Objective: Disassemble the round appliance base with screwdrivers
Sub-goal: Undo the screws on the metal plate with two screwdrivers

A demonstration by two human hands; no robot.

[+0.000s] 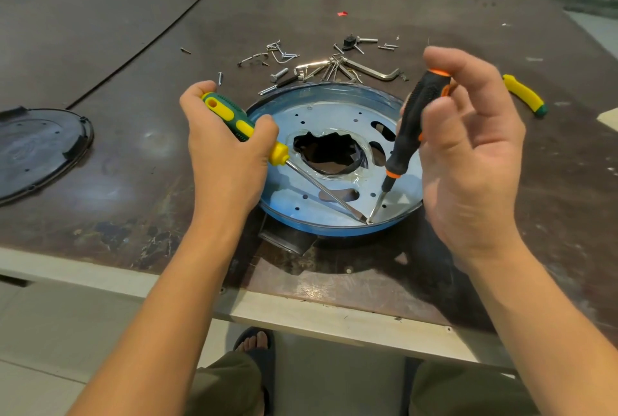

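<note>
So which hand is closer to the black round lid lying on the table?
Left. The left hand sits right of the lid; the right hand is farther, across the blue base.

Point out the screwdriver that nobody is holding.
The yellow screwdriver lying on the table at far right, past the right hand. The left hand holds the green-yellow one; the right hand holds the black-orange one.
</note>
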